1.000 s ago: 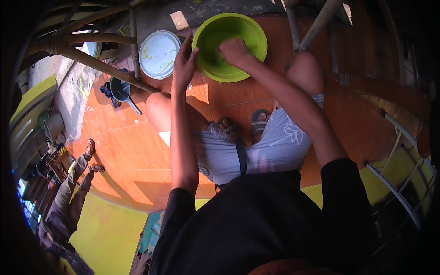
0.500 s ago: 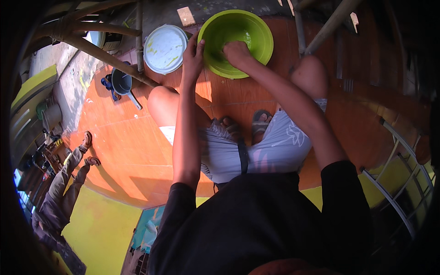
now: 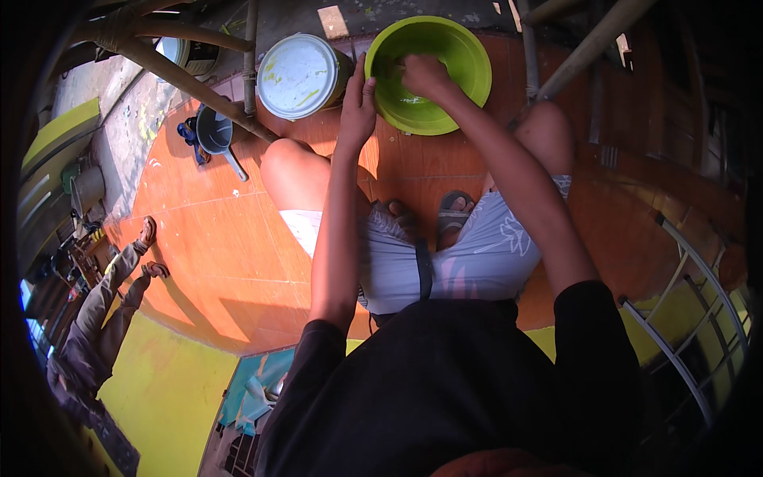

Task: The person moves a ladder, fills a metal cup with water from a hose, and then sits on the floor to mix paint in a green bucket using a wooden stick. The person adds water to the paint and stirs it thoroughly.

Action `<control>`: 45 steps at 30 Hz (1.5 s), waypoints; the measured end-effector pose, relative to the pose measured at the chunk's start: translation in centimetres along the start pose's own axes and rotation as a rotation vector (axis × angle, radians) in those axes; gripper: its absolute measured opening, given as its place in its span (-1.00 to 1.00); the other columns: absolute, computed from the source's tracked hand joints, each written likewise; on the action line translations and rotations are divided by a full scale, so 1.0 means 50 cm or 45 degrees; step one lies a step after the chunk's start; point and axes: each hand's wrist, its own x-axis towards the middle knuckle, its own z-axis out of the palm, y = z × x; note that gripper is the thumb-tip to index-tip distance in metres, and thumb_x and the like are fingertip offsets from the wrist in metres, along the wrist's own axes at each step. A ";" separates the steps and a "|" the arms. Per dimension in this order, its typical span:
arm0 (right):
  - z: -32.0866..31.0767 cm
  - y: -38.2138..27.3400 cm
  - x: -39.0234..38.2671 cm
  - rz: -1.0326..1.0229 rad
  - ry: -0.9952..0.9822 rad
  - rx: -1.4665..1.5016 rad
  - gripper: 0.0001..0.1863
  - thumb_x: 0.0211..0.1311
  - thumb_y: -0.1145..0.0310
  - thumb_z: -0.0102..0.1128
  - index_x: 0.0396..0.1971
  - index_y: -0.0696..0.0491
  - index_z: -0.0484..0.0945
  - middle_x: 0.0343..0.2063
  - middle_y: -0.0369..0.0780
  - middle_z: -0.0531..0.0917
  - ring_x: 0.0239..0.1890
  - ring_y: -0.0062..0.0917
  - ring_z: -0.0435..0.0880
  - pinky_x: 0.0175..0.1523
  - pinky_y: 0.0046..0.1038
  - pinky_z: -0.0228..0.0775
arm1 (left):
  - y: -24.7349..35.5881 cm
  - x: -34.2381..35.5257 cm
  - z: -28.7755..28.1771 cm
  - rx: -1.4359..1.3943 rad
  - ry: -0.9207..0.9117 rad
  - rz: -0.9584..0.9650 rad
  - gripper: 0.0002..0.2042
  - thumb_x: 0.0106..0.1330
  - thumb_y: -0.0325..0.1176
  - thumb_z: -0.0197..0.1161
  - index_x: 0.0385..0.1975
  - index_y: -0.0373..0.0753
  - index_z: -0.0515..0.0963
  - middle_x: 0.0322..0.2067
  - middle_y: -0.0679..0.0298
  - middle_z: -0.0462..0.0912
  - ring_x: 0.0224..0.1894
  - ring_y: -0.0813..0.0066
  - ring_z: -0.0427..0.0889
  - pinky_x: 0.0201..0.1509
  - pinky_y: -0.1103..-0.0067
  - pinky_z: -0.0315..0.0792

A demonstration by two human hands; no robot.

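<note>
While a seated person in a black short-sleeved top and pale grey patterned shorts leans over the work, a round, lime-green basin sits at the far middle of an orange tiled floor, just beyond the knees. The right hand reaches inside it, its fingers curled together; whether they hold anything cannot be told. The left hand is at the basin's left rim, fingers stretched toward the far side and the thumb a little apart; whether they are clamped on the rim cannot be told.

Just left of that hand stands a bucket with a round, whitish lid smeared with yellow-green. Farther left, a grey-blue, round-bowled dipper with a straight handle lies beside a dark blue object, too small to identify. Brownish poles slant across the far left. At the near left, another person in long trousers stands at the floor's edge; a grey metal frame curves at the right.
</note>
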 end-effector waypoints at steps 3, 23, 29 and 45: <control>0.022 0.009 -0.014 -0.092 -0.101 -0.125 -0.69 0.22 0.17 0.12 -0.14 -0.01 0.67 -0.20 -0.05 0.69 -0.13 -0.17 0.67 0.00 -0.18 0.50 | -0.004 0.025 -0.008 0.020 0.009 0.041 -0.55 0.53 -0.29 -0.09 0.37 -0.19 0.17 0.29 0.06 0.32 0.33 0.27 0.30 0.35 0.46 0.19; 0.007 -0.003 -0.100 0.068 -0.102 -0.080 -0.76 0.15 0.26 0.14 -0.36 0.10 0.69 -0.31 -0.07 0.71 -0.20 -0.21 0.72 -0.11 -0.23 0.55 | -0.019 -0.043 -0.024 -0.510 -0.296 -0.079 -0.38 0.39 -0.51 0.11 0.41 -0.27 0.03 0.30 0.12 0.25 0.30 0.36 0.30 0.35 0.47 0.24; -0.004 0.003 -0.063 0.038 0.086 0.107 -0.71 0.10 0.36 0.11 -0.20 0.10 0.67 -0.24 -0.01 0.69 -0.14 -0.13 0.68 0.00 -0.17 0.50 | -0.026 -0.057 0.008 -0.313 -0.091 -0.201 -0.52 0.49 -0.40 -0.02 0.37 -0.27 0.13 0.12 0.14 0.49 -0.05 0.43 0.57 0.01 0.54 0.54; -0.042 0.008 -0.124 -0.197 0.005 -0.302 -0.75 0.15 0.31 0.12 -0.28 0.10 0.68 -0.36 -0.06 0.69 -0.25 -0.17 0.70 -0.13 -0.23 0.53 | -0.027 -0.048 -0.012 -0.108 0.082 0.111 -0.60 0.49 -0.41 -0.09 0.30 -0.32 0.26 0.20 0.03 0.42 0.27 0.29 0.37 0.32 0.47 0.23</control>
